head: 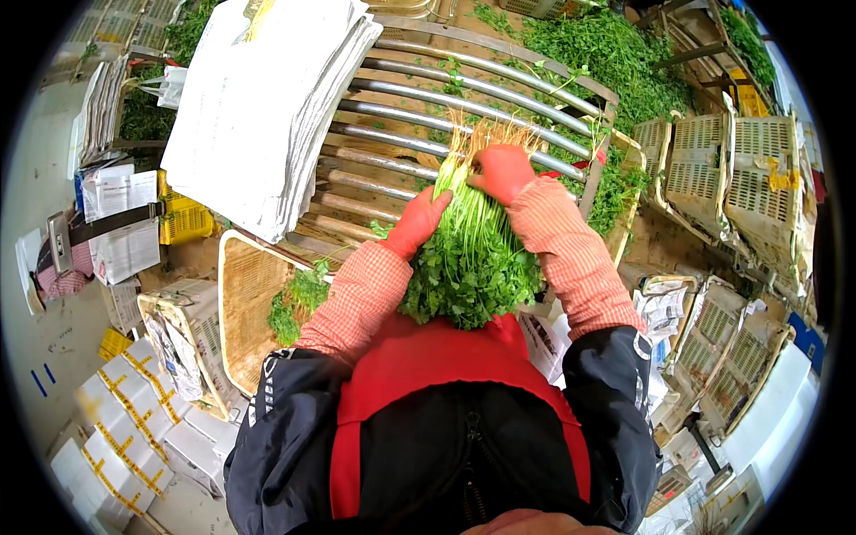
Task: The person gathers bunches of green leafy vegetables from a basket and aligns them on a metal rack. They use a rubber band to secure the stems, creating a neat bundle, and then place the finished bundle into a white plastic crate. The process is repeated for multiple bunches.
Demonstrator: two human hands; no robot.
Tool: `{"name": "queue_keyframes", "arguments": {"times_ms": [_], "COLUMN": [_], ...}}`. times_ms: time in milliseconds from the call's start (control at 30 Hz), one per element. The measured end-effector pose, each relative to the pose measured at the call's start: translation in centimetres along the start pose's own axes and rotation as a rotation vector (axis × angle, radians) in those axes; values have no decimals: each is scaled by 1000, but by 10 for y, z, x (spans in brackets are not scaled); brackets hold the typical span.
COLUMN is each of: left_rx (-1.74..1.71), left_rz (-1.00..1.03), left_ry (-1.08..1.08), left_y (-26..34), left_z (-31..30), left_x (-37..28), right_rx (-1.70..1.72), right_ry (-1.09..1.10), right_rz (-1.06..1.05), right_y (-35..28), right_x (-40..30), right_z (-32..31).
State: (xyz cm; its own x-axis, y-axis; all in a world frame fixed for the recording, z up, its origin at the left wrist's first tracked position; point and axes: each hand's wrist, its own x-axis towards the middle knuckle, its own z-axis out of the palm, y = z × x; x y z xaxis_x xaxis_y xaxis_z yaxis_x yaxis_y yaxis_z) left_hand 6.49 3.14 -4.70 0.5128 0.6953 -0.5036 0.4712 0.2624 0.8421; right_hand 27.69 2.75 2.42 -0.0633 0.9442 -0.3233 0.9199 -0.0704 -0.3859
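Note:
A large bunch of coriander [471, 257] lies before me at the near edge of a metal-bar rack [408, 131]. Its brown roots [461, 134] point away from me, and its leaves hang against my red apron [461, 354]. My left hand [421, 219], in an orange-red glove, grips the left side of the pale stems with the thumb on top. Gloved the same way, my right hand [506, 172] wraps the stems just below the roots; its fingertips are partly hidden. Checked sleeve covers reach over both forearms.
A thick stack of paper sheets [247, 114] covers the rack's left end. Below it stands a plastic basket [234, 321] holding some coriander [294, 304]. Loose greens [602, 60] are heaped beyond the rack. Crates [762, 174] stand at right, taped white boxes [127, 414] at lower left.

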Motion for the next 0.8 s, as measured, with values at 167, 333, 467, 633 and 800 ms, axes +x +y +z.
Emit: {"name": "queue_keyframes", "arguments": {"times_ms": [167, 333, 467, 633, 800], "left_rx": [59, 15, 224, 397, 148], "left_rz": [-3, -36, -26, -50, -8], "left_ry": [-39, -141, -226, -137, 76], "left_y": [29, 22, 54, 63, 105], "left_z": [-4, -13, -15, 8, 11], "left_x": [-10, 1, -8, -18, -66], "right_rx": [173, 764, 709, 1006, 988], "right_ry": [142, 505, 240, 115, 336], "right_rz": [197, 612, 502, 460, 392], "right_y": [12, 72, 83, 5, -55], "right_x": [19, -28, -117, -131, -147], "right_z": [20, -13, 28, 88, 10]}}
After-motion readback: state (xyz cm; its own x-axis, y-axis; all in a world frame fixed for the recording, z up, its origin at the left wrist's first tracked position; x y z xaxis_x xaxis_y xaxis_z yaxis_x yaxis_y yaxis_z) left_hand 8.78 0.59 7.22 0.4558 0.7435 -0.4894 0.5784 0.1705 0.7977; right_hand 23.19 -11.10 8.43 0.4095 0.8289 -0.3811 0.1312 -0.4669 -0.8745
